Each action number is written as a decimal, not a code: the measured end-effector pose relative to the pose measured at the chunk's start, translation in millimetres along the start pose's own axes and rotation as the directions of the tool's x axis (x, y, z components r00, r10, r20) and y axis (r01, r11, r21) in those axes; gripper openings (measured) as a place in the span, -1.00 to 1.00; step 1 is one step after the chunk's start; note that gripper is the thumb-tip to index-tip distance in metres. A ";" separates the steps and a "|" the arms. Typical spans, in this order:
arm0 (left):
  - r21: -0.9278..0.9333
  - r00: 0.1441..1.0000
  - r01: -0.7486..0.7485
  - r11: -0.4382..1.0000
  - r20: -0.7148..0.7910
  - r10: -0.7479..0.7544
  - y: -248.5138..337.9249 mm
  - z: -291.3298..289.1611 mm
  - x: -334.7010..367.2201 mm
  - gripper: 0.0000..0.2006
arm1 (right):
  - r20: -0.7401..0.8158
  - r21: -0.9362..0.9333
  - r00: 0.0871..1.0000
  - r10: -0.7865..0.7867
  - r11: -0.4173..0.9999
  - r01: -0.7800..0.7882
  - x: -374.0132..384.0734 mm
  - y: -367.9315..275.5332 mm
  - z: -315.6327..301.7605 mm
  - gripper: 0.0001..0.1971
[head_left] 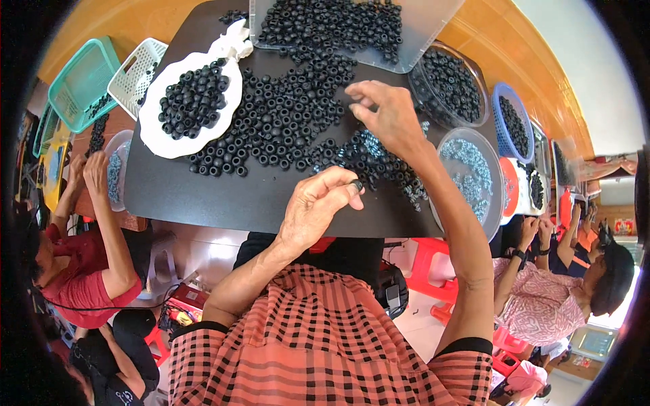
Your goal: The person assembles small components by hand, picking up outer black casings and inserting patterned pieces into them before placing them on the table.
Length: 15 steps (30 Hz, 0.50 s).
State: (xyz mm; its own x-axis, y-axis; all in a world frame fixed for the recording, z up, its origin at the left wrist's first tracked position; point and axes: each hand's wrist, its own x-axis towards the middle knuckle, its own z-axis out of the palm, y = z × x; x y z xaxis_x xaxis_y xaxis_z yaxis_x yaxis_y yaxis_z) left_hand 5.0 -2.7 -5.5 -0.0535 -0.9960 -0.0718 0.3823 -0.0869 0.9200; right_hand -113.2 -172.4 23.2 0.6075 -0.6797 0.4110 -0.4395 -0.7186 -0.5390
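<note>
My left hand is closed over the near part of the dark table, pinching a small black ring-shaped part between thumb and fingertips. Farther right and higher up, my right hand hovers above the table with its fingers bent and its thumb apart; nothing shows in it. To the left of it spreads a heap of round black parts with holes. Below it lies a mixed pile of black parts and small translucent blue pieces.
A white scalloped plate with black parts stands at left. A clear bin sits at the far edge. Right of my arm are a round tub of blue pieces and a clear bowl of black parts. People work at both sides.
</note>
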 end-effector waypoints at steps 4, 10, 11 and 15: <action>0.015 1.000 0.017 1.000 0.004 -0.017 0.5 -2.2 -1.1 -0.82 | 0.081 -0.041 0.995 0.049 0.998 -0.046 3.1 2.4 6.9 -0.78; -0.170 0.999 -0.001 0.986 -0.038 -0.005 -2.6 -4.2 -1.2 -0.83 | 0.053 0.343 0.961 0.271 0.899 -0.272 -18.7 -31.8 -13.6 -0.81; -0.168 0.999 0.005 0.986 -0.034 -0.011 -2.9 -3.9 -0.8 -0.83 | 0.096 0.457 0.935 0.343 0.819 -0.347 -28.2 -36.4 -16.3 -0.82; -0.203 0.999 -0.040 0.978 -0.037 0.034 -3.0 -2.2 2.2 -0.83 | 0.105 0.700 0.931 0.350 0.639 -0.319 -70.5 -65.3 -14.0 -0.85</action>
State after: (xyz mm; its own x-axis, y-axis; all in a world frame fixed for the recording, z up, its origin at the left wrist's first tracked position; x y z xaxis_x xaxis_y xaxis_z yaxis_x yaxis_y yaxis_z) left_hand 5.8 -4.6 -9.3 -0.0063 -0.9985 -0.0551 0.5631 -0.0491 0.8249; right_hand -136.6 -79.6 39.7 0.4814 -0.8687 0.1168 -0.0120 -0.1397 -0.9901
